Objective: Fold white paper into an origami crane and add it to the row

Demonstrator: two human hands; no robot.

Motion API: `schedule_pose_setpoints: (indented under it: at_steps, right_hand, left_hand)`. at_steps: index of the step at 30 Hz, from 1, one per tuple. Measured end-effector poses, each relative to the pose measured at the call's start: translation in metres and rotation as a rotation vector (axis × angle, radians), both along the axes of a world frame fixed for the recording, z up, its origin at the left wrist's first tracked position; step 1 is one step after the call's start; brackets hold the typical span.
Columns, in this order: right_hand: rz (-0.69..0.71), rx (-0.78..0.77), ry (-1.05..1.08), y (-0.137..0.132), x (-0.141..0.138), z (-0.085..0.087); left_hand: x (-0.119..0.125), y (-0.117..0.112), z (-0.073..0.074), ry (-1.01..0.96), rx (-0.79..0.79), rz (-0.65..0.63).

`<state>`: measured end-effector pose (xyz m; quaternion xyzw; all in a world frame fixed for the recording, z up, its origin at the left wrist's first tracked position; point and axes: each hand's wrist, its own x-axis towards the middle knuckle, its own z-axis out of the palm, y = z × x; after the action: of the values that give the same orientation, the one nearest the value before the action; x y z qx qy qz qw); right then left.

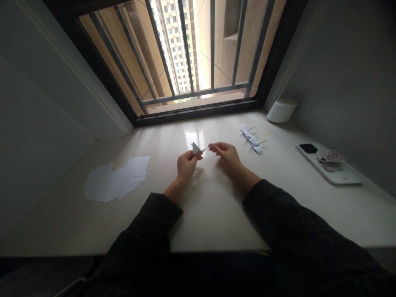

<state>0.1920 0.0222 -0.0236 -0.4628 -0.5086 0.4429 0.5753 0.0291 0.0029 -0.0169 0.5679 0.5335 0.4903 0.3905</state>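
Observation:
My left hand is closed in a pinch on a small folded white paper piece, held just above the pale desk. My right hand is closed too, its fingertips pinching a thin tip of the same folded paper from the right. Both hands hover near the middle of the desk, a little in front of the window. Dark sleeves cover both forearms.
A loose stack of white paper squares lies at the left. Several finished folded paper figures sit at the right rear. A white phone with a round sticker grip lies far right. A white cylinder stands by the barred window.

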Motion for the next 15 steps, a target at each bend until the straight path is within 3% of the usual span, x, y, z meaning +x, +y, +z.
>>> schedule_pose_setpoints:
  at_steps: [15]
  right_hand:
    - [0.059,0.001,-0.063,-0.0035,-0.0007,0.0033]
  left_hand:
    - [-0.0009,0.0006,-0.0003,0.017,-0.013,0.001]
